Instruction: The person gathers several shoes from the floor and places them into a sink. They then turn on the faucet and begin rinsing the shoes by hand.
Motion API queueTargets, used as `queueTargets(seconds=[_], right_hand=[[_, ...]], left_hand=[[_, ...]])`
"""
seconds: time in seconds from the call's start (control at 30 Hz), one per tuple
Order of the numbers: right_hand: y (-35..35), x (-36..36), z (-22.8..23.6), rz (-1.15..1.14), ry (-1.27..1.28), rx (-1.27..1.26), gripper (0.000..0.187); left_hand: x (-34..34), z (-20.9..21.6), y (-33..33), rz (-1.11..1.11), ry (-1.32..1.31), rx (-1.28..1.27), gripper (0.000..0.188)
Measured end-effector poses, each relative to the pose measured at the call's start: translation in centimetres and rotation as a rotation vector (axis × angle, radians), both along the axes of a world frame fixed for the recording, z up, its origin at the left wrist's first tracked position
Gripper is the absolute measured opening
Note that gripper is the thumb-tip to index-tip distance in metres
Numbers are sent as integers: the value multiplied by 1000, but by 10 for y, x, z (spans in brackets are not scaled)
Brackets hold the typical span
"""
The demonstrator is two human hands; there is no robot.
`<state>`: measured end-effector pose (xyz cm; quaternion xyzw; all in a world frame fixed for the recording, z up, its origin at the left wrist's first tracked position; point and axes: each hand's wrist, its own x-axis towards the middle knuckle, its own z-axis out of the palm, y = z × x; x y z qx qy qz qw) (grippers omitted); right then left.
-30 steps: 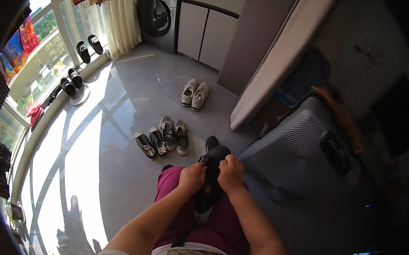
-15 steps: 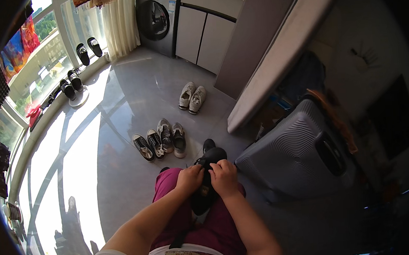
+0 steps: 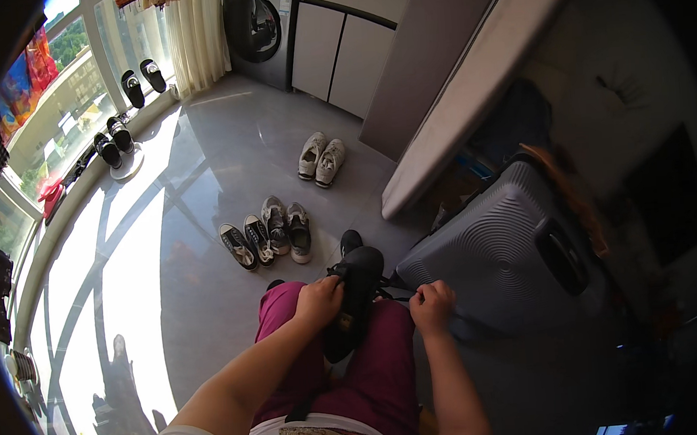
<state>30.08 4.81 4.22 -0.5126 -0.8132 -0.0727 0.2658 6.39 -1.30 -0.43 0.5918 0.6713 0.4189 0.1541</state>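
Shoe [image 3: 356,307] between left fingers [image 3: 334,287], gripping it, and right fingers [image 3: 429,290], pinching lace [image 3: 399,299]; hard tug could twist shoe from left grip.

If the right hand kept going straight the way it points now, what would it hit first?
Most likely the grey suitcase, which lies just beyond the right hand in this view; depth is unclear, so it might pass above.

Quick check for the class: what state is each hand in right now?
Left hand: closed, holding the black shoe.
Right hand: closed, pinching a black shoelace.
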Motion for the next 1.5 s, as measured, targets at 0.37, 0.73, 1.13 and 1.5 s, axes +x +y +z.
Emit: queueTargets(seconds=[0.37, 0.73, 1.13, 1.5], right_hand=[[-25, -103, 9, 269, 166, -86, 19], [-19, -102, -5, 230, 16, -67, 4], [-35, -63, 25, 262, 13, -83, 7], [-30, -39, 41, 181, 96, -62, 14]], left_hand=[[-4, 2, -3, -38, 35, -22, 21], [-3, 1, -4, -40, 21, -32, 36], [-3, 1, -5, -80, 2, -28, 31], [-2, 2, -4, -50, -41, 43, 24]])
